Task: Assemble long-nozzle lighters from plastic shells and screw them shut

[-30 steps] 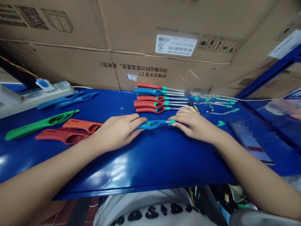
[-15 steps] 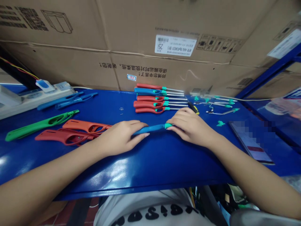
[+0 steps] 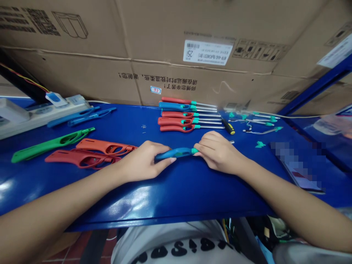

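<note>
Between my hands, over the front half of the blue table, is a blue long-necked lighter. My left hand is closed round its handle end. The thumb and fingers of my right hand pinch it at the green collar, and the metal tube's tip shows beyond that hand. Behind them lie several assembled lighters in a row, mostly red and one blue, with green collars and metal tubes. A screwdriver with a black and yellow handle lies by their tips.
Orange and red handle shells, a green shell and blue shells lie left. A power strip stands behind them. Tiny screws lie mid-table. Tubes, wires and green pieces lie right, near a phone. Cardboard stands behind.
The lighter has turned in my hands, so its trigger opening now shows. My right hand has shifted slightly down and left, and the tube's tip has come into sight.
</note>
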### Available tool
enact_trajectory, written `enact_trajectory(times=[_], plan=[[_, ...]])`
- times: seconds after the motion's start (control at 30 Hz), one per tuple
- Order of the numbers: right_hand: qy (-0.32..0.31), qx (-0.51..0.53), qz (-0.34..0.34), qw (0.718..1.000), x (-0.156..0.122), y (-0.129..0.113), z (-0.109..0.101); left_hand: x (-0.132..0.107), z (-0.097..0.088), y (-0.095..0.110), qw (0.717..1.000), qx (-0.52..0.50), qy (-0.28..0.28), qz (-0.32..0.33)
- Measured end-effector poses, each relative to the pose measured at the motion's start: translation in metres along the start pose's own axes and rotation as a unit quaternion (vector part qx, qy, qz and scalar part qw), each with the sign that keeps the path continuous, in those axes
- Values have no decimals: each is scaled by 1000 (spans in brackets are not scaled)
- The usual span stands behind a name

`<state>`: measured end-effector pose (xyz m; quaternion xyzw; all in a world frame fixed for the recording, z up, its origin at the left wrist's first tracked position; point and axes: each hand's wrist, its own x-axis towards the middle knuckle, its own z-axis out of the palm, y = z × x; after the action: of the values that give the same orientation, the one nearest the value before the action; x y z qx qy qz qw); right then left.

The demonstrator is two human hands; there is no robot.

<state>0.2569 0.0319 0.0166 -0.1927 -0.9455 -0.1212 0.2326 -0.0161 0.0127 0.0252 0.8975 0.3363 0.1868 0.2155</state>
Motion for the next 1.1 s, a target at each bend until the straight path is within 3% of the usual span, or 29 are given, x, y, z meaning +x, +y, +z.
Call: enact_trajectory(times=[0.3, 0.47, 0.63, 0.8, 1.0, 1.1], plan=[[-30, 79, 58, 995, -2, -4, 4, -10, 14, -2, 987, 153, 19, 34], [-79, 149, 95, 981, -3, -7, 8, -11, 15, -1, 966, 252, 1, 60], [-141, 171, 132, 966, 0, -8, 7, -8, 12, 0, 960, 272, -24, 57], [-183, 158, 178, 954, 2, -1, -9, -2, 2, 3, 967, 255, -25, 9], [-161, 210, 224, 938, -3, 23, -36, -1, -1, -3, 969, 245, -24, 28], [-130, 132, 289, 939, -9, 37, -48, -2, -2, -8, 967, 251, -32, 27]])
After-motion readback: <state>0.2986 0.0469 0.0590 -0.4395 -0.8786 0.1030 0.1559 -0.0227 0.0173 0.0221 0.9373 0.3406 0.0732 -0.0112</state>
